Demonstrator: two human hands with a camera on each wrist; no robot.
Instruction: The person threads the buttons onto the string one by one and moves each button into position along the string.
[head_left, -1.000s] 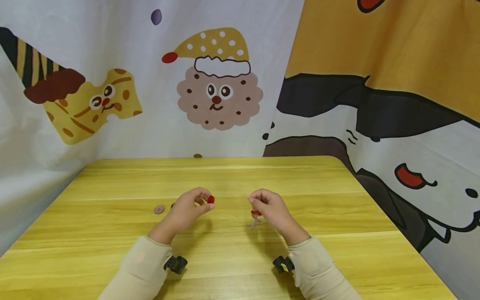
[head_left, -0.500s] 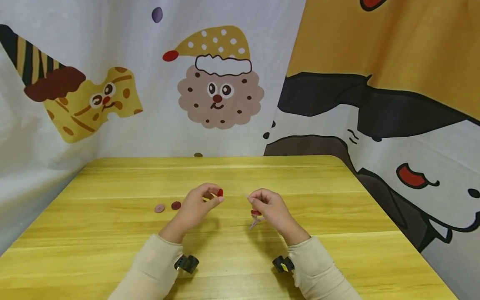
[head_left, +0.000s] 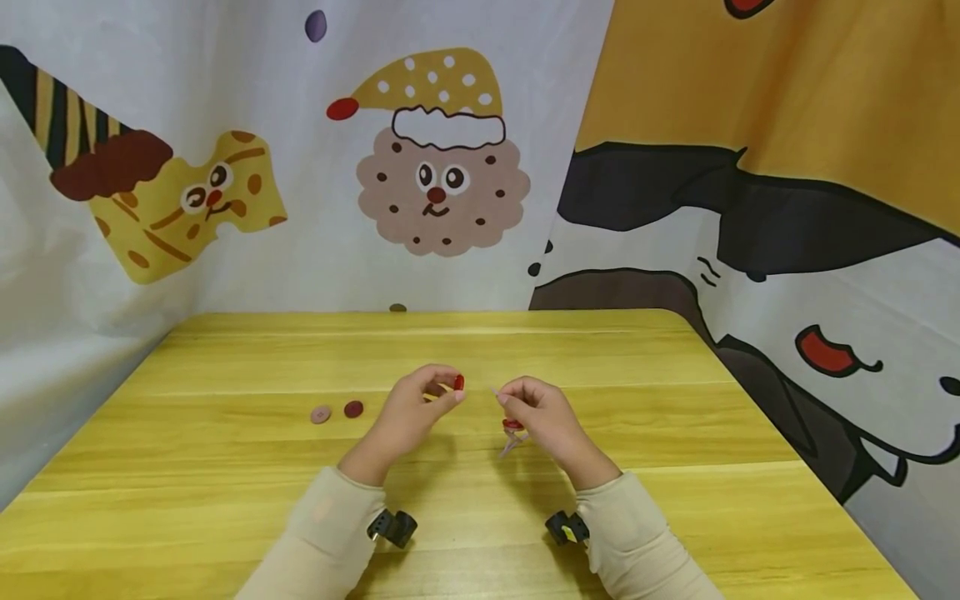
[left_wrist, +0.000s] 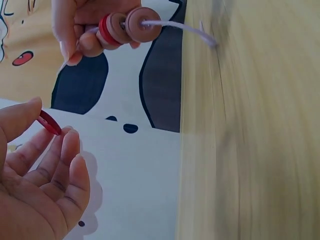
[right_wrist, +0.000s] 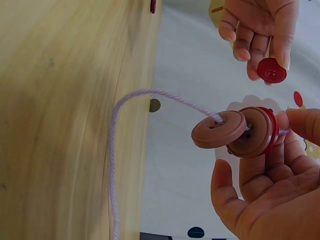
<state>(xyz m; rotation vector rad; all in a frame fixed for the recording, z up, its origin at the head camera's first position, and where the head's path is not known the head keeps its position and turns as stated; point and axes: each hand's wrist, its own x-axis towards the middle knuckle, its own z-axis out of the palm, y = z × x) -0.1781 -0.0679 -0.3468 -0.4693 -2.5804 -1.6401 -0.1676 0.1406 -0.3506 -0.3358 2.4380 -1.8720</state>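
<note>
Red button (right_wrist: pixel 271 70) is pinched by the left grip (head_left: pixel 408 410), cord (right_wrist: pixel 112 155) by right grip (head_left: pixel 542 410).

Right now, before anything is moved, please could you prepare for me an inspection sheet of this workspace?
Surface: yellowish wood-grain table.
Job's things: pink button and dark red button lie apart on the table; threaded buttons, pink and red, sit on a pale cord.
Clutter: nothing seen.
Hands: left hand pinches a single red button; right hand holds the cord beside the threaded buttons.
Cables: nothing seen.
Surroundings: cartoon-printed cloth behind the table; black device at each wrist.
</note>
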